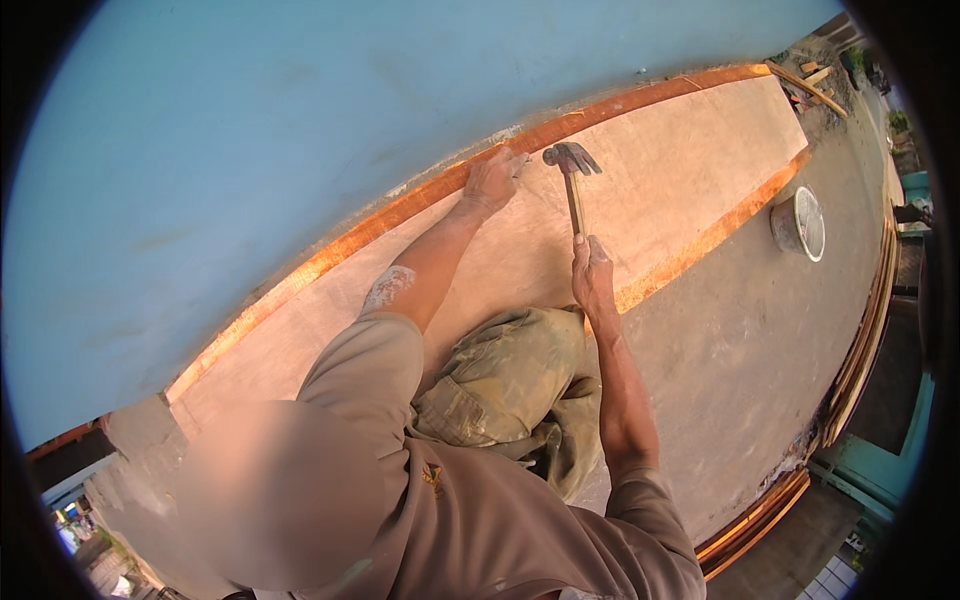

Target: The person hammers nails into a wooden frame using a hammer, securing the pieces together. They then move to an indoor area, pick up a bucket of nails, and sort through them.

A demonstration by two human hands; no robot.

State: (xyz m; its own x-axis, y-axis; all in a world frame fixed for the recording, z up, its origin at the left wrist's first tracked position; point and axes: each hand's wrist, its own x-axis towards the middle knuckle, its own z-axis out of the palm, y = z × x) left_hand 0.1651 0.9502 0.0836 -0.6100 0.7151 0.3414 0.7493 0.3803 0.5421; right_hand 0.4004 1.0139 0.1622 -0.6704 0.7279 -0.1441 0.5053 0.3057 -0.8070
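My right hand [594, 277] is wrapped round the wooden handle of a claw hammer [573, 160]. The hammer's dark head is held up over a long pale board [690, 140]. To the left of it, my left hand [491, 180] rests at the reddish-brown wooden strip [600, 103] along the board's far edge. Its fingers are pinched together; whatever may be between them is too small to make out. A second wooden strip [715, 240] runs along the near edge, partly hidden by my bent knee [520, 365].
A blue wall [300, 130] rises just beyond the board. On the grey concrete floor [720, 350] at the right stands a white bucket [798, 225]. Long timber lengths [862, 330] lie along the right side. Loose wood scraps [815, 85] are beyond the board's far right end.
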